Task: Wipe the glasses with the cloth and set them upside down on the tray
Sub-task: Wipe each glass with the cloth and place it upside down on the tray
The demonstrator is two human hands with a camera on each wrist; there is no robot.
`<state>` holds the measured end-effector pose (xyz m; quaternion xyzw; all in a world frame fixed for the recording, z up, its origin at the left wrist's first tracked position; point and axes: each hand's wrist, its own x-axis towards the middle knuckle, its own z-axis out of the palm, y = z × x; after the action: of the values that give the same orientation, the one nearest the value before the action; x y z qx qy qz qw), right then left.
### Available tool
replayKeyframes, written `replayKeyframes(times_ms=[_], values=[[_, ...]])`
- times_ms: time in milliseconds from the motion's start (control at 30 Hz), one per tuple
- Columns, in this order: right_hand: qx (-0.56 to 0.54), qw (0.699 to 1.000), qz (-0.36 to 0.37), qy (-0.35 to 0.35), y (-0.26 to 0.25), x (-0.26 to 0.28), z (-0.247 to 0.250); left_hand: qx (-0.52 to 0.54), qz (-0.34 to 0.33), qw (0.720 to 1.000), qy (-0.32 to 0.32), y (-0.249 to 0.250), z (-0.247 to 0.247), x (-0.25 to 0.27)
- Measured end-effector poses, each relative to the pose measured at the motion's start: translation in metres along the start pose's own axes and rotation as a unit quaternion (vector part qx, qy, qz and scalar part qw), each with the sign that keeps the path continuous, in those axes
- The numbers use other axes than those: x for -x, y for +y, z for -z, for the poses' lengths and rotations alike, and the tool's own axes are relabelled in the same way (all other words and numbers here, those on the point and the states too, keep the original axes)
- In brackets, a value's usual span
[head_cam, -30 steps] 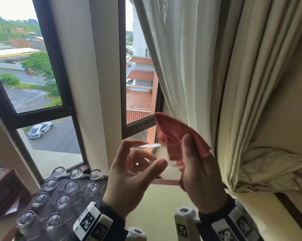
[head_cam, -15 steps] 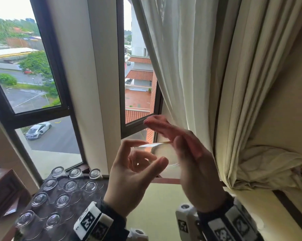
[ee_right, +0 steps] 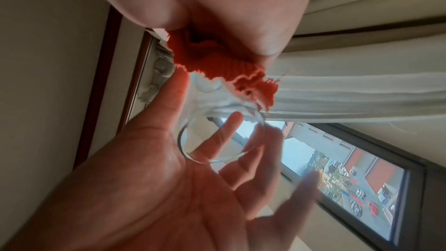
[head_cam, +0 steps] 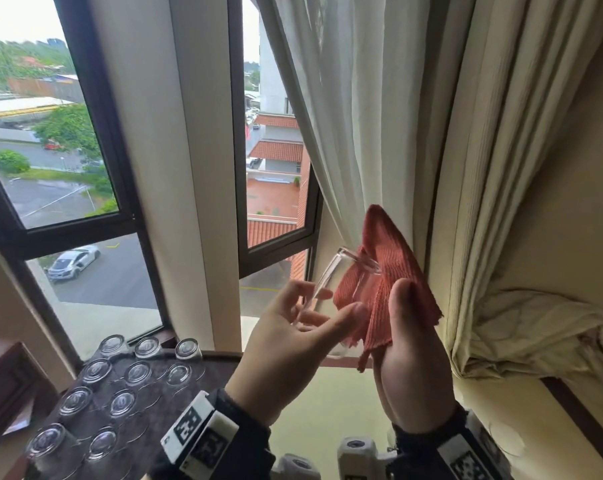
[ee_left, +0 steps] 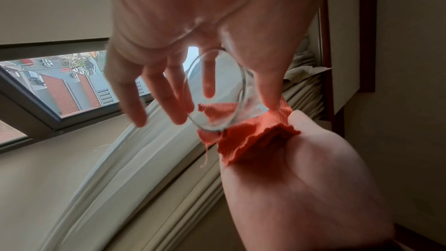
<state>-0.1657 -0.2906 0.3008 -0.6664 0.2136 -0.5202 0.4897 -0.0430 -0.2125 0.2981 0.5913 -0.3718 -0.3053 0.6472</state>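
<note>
Hands: left (head_cam: 286, 344) grips blurred glass (head_cam: 341, 289); cloth (head_cam: 386, 285) hides right fingers

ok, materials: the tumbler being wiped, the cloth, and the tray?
Tumbler: clear glass, glossy; the left hand's fingers show through it, bright rim highlights. Cloth: red-orange woven or knitted fabric, matte, ribbed, frayed threads at the edge. Tray: dark, mottled pattern; material unclear, possibly laminate or stone-look.
</note>
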Motion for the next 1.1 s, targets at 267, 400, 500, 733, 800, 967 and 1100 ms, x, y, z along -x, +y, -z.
replayKeyframes(times_ms=[267, 400, 500, 733, 800, 967, 1100], values=[[-0.008, 0.997, -0.053, -0.053, 0.006, 0.002, 0.004, -0.096, 0.036, 0.983, -0.15, 0.013, 0.016, -0.012], [0.002, 0.994, -0.082, -0.069, 0.004, 0.004, 0.009, -0.089, 0.03, 0.984, -0.153, 0.013, 0.018, -0.012], [0.032, 0.995, 0.045, -0.081, 0.006, 0.008, 0.006, 0.046, 0.066, 0.989, -0.122, 0.011, 0.017, -0.011], [0.213, 0.942, 0.242, -0.097, 0.023, 0.015, 0.001, 0.286, 0.087, 0.954, -0.028, 0.02, 0.018, -0.019], [0.279, 0.918, 0.262, -0.107, 0.025, 0.015, -0.001, 0.315, 0.083, 0.945, -0.018, 0.025, 0.017, -0.018], [0.467, 0.847, 0.231, -0.105, 0.035, 0.019, -0.003, 0.294, 0.029, 0.955, -0.034, 0.031, 0.018, -0.018], [0.475, 0.847, 0.213, -0.106, 0.023, 0.015, -0.005, 0.215, -0.017, 0.975, -0.048, 0.03, 0.022, -0.017]])
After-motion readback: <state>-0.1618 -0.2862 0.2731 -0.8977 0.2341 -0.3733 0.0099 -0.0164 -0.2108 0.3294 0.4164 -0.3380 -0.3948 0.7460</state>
